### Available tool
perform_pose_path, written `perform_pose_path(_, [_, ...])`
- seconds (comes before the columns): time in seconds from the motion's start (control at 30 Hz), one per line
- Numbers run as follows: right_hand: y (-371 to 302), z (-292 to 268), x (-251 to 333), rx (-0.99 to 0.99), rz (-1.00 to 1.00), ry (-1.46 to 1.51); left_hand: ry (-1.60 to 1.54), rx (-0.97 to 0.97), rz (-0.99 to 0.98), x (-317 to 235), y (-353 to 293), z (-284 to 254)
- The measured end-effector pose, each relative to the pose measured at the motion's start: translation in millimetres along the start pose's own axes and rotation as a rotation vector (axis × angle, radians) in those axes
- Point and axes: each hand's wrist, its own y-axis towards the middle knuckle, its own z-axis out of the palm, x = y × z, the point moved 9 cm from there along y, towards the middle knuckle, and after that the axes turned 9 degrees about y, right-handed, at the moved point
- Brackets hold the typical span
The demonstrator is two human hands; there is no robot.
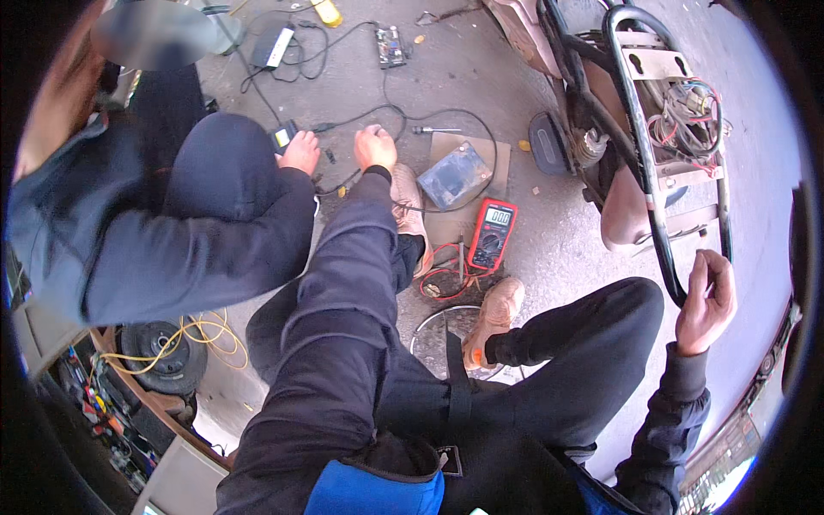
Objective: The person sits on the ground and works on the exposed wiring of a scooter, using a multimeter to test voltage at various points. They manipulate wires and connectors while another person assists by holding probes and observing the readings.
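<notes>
My left hand [375,148] is closed, reaching out over the floor beside a black cable [446,112]. Whatever its fingers hold, if anything, is hidden. My right hand [707,302] is raised near the lower end of a black tubular rack [650,184]; its fingers are curled toward the thumb, with nothing visible in them. A red multimeter [494,233] with a lit display lies in front of me, its test leads [445,273] coiled next to it. Beyond it rests a dusty grey box [455,175] on a piece of cardboard [495,157].
At left a co-worker crouches, one hand [300,153] on a small black box [281,137]. A power adapter [276,48] and a circuit board [390,45] lie farther off. Bundled wires [691,116] sit on the vehicle's rack. A tyre [163,356] stands behind the co-worker.
</notes>
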Motion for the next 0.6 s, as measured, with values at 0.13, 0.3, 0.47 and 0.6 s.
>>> perform_pose_path(0.13, [-3, -2, -7, 0.012, 0.099, -0.049, 0.126, 0.393, 0.026, -15, 21, 69])
perform_pose_path(0.3, [-5, -4, -11, 0.040, 0.145, -0.080, 0.347, 0.438, 0.024, -29, 5, 108])
perform_pose_path(0.47, [-2, 2, -4, 0.071, 0.085, -0.054, 0.324, 0.455, 0.010, -30, 21, 85])
perform_pose_path(0.6, [5, 5, 13, 0.073, -0.036, -0.091, 0.236, 0.348, 0.080, -54, 67, 16])
